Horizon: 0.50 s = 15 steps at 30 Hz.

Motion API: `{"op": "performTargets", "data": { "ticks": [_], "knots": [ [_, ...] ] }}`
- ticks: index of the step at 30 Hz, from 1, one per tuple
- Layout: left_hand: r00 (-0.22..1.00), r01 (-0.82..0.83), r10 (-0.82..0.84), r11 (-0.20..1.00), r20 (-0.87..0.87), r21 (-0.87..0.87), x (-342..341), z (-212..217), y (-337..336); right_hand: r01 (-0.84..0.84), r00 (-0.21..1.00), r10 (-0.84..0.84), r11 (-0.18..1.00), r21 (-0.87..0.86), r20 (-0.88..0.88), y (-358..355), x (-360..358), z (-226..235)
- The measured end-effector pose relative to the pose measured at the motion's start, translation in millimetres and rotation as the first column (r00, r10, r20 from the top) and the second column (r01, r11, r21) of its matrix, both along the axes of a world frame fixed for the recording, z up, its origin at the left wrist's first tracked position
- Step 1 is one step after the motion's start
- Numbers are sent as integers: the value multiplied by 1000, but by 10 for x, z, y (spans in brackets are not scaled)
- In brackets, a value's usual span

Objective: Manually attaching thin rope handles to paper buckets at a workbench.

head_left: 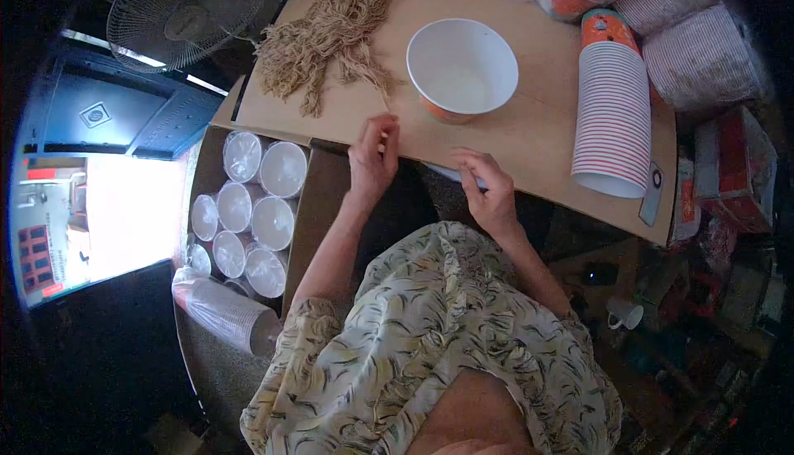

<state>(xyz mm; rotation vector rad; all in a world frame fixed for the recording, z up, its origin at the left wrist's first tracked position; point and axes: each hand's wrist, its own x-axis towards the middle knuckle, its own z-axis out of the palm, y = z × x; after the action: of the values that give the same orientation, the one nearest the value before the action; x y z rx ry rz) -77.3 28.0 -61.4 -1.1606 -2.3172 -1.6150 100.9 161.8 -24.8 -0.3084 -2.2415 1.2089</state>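
Note:
At the near edge of the table, my left hand (374, 157) is closed, its fingertips pinched on a thin strand that trails from the tangled bundle of beige string (331, 37). My right hand (490, 190) hovers just off the same edge with its fingers bent and the thumb apart; nothing shows in it. Beyond and between the hands stands a large white paper bucket (461, 66) with an orange outside, upright, its mouth facing up. A small white edge (442, 172) shows below the table edge beside my right hand; its kind cannot be made out.
A long stack of nested paper buckets (610, 116) lies along the table's right side. More wrapped stacks (695, 50) are piled behind it. To my left, a cardboard box (302, 207) holds several plastic-wrapped cup stacks (273, 222). A fan (186, 21) stands at the far left.

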Motion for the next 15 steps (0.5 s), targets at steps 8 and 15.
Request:
{"op": "performTargets", "data": {
  "ticks": [8,15],
  "knots": [
    [501,114,-394,912,770,393,878,312,-16,-155,980,75,869,-470,-184,28,-150,-22],
    [373,193,-418,908,828,371,1016,705,107,-247,969,139,446,-860,-207,82,43,-22]
  ]
}}
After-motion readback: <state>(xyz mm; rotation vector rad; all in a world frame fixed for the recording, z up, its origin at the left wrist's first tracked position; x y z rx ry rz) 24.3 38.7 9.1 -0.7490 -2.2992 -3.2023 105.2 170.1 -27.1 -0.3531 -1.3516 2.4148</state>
